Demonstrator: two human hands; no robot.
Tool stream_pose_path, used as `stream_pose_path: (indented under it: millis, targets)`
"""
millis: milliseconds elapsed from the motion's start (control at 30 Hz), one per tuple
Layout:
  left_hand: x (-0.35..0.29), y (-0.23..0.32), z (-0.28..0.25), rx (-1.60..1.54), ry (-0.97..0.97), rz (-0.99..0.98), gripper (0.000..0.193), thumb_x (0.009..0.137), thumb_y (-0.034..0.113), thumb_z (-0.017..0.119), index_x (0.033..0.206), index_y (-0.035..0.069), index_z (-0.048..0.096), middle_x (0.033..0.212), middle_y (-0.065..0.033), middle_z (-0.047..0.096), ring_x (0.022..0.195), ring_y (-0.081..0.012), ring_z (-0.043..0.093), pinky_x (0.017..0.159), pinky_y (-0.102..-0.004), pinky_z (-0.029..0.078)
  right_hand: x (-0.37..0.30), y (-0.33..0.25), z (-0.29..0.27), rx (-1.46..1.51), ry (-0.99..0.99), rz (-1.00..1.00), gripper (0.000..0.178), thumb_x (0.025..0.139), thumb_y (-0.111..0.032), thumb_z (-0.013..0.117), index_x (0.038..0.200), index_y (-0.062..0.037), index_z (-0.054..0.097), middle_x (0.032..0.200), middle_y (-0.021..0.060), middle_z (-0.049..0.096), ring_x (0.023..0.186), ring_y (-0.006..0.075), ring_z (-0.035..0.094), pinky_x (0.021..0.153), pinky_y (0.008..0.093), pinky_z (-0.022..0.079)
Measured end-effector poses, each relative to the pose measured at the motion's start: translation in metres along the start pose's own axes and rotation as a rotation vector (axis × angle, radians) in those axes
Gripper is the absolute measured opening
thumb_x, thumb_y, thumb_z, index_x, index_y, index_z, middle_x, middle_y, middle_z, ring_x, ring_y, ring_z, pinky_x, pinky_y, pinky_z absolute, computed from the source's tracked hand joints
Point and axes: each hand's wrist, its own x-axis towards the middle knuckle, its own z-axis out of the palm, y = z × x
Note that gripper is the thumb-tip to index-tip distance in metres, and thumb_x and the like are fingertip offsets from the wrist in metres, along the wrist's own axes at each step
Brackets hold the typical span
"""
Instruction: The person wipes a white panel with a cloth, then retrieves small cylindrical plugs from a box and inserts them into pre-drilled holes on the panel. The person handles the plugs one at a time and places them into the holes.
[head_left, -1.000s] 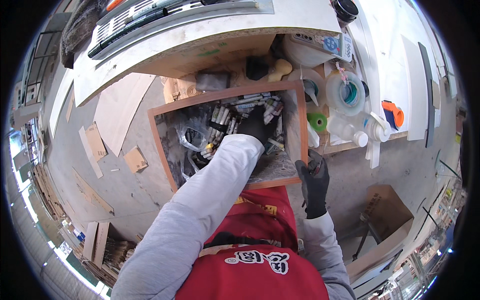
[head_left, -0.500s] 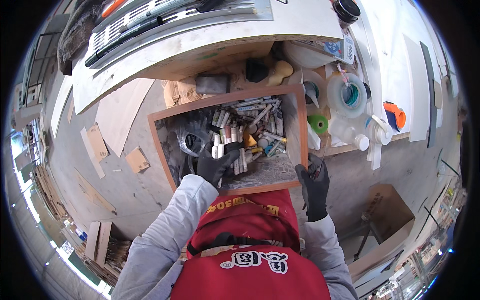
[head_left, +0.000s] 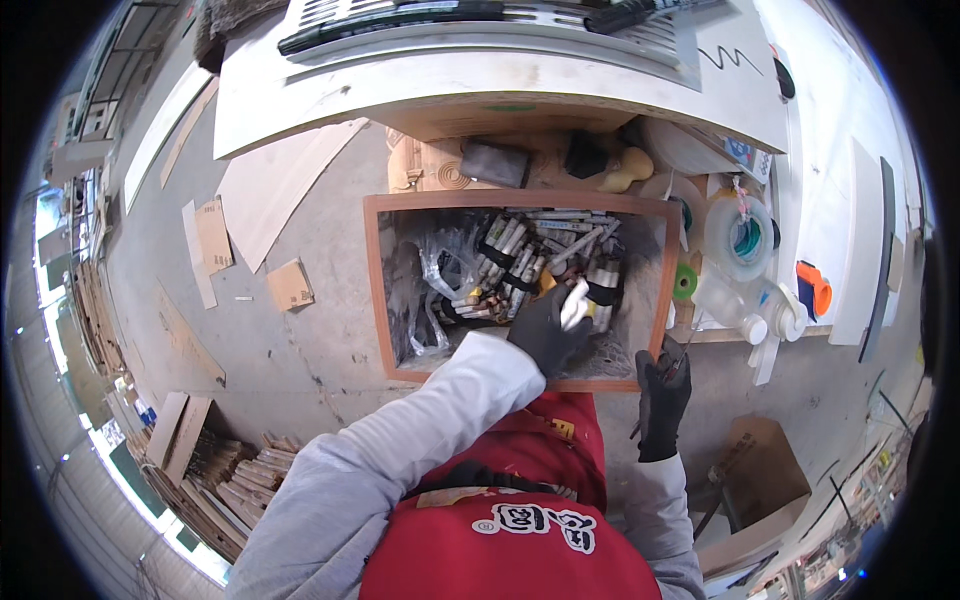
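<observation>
A brown-edged wooden drawer (head_left: 374, 290) stands pulled out in front of me, full of used marker pens (head_left: 508, 245), many with white barrels and some in bundles. My gloved left hand (head_left: 550, 332) reaches into its right half, fingers closed around a white marker (head_left: 574, 303); part of the grip is hidden by the hand. At the drawer's front right corner is my gloved right hand (head_left: 662, 405), its fingers curled round a thin dark tool (head_left: 674, 368) whose kind I cannot make out. Crumpled clear plastic (head_left: 445, 262) lies in the drawer's left part.
Above the drawer is a white worktop (head_left: 440, 85) carrying a slotted metal tray. To the right are tape rolls (head_left: 738, 235), a green roll (head_left: 685, 282), a plastic bottle (head_left: 730, 308) and an orange tape dispenser (head_left: 815, 288). A cardboard box (head_left: 765, 475) stands at lower right, cardboard scraps (head_left: 290, 286) at left.
My left hand has moved right across the drawer with white marker in its grip. The markers lie differently, some pushed leftward. My right hand stays at the drawer's corner. The view has shifted.
</observation>
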Motion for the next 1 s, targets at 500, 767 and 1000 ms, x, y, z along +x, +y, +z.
stream_pose_path:
  millis: [500,767,1000]
  targets:
    - [-0.062,-0.043,-0.166,0.739,-0.233,0.185,0.038,0.080,0.031,0.060,0.113,0.014,0.054,0.083,-0.0108,0.064,0.070,-0.0311,0.063,0.060,-0.0413,0.050,-0.003,0.001,0.000,-0.231,0.044,-0.108,0.033,0.082,-0.008,0.063,0.113,-0.0014,0.055,0.094,0.0018,0.055,0.085,0.0105,0.050,0.076,0.0246,0.042]
    - [-0.073,-0.054,-0.146,0.875,-0.307,0.108,0.035,0.085,0.034,0.055,0.112,0.013,0.049,0.075,-0.0124,0.064,0.061,-0.0328,0.062,0.051,-0.0435,0.048,-0.002,0.006,0.001,-0.147,0.057,-0.073,0.035,0.080,-0.007,0.064,0.113,-0.0006,0.054,0.099,0.0049,0.055,0.087,0.0123,0.051,0.078,0.0255,0.043]
    - [-0.061,-0.052,-0.153,0.724,-0.437,0.071,0.036,0.085,0.027,0.054,0.116,0.011,0.046,0.073,-0.0151,0.064,0.060,-0.0348,0.062,0.055,-0.0449,0.049,-0.004,0.008,0.000,-0.189,0.063,-0.132,0.035,0.080,-0.006,0.064,0.112,-0.0006,0.054,0.101,0.0047,0.055,0.086,0.0114,0.051,0.077,0.0246,0.043]
